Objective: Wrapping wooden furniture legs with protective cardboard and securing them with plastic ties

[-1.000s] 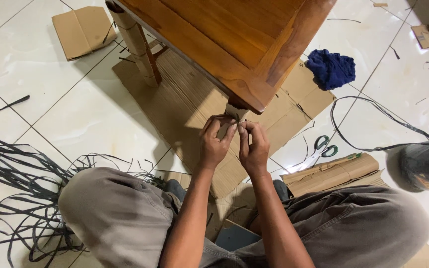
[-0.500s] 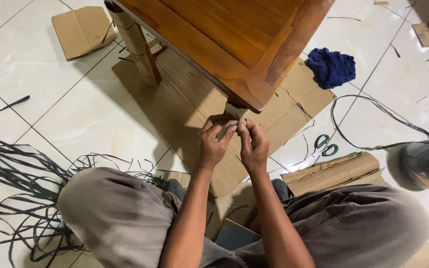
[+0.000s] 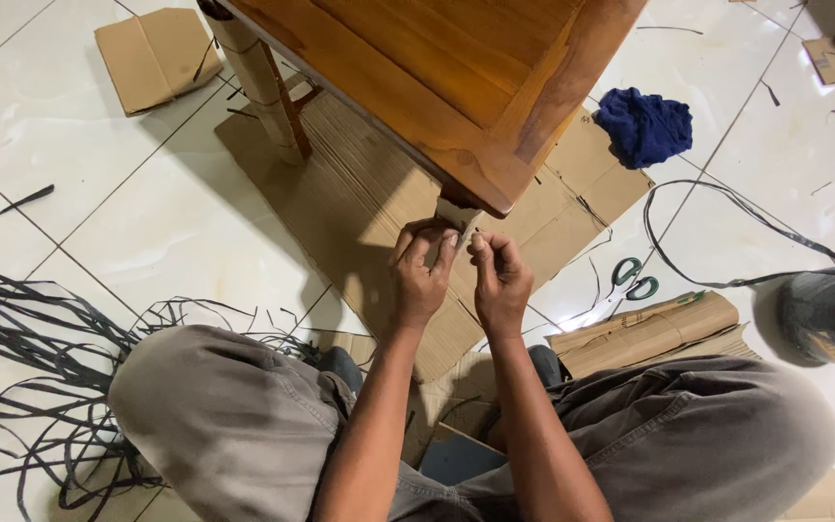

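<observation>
Head view looks down past our knees in grey-brown trousers to the near corner of an orange-brown wooden table, which stands on a flattened sheet of brown corrugated cardboard. Under that corner, the cardboard-wrapped table leg shows only as a short pale stub, and both our hands meet at it. Our left hand curls around the leg's left side, fingers bent and closed on the wrapping. Our right hand sits just beside it, touching it at the fingertips, with thumb and forefinger pinched narrowly together on a thin dark strap against the leg; how the strap runs behind the fingers we cannot tell.

A second table leg wrapped in cardboard stands further off on the left. A tangle of black plastic strapping strips spreads over the white tiled floor by our left knee. Green-handled scissors lie to the right of our hands, near a folded brown cardboard bundle. A crumpled blue cloth rests at the cardboard's far edge, and a dark roll wrapped in clear plastic sits at the right border.
</observation>
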